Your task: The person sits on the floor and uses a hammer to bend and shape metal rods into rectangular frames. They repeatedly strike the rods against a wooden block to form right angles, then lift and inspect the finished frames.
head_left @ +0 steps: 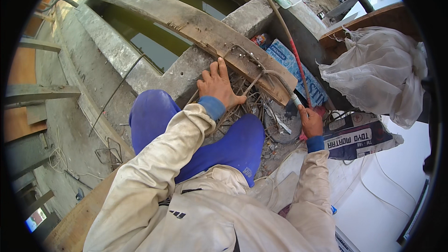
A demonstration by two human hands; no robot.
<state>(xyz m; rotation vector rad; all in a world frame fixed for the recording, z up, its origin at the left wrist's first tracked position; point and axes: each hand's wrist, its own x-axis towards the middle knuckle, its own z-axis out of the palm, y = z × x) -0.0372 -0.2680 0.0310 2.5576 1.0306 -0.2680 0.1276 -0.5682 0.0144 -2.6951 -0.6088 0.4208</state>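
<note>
A thick wooden plank (186,23) lies slanting across a concrete basin's wall, with nails or pegs standing in its near end. Against those pegs sits a bent steel rebar (246,52). My left hand (217,85) is spread, its fingers on the plank's near edge and its thumb stretched beside the rebar; whether it presses the bar I cannot tell. My right hand (311,121) is closed around a metal bar (282,82) with a pale section near the fist. The bar's far end meets the rebar by the pegs. More rebar pieces (254,100) lie between my knees.
Greenish water (154,32) fills the basin. A long red-and-tan stick (291,42) leans past my right hand. To the right are a blue bag (287,58), a hanging plastic bag (373,72) and a mortar sack (357,137). A thin rod (114,95) slants at left.
</note>
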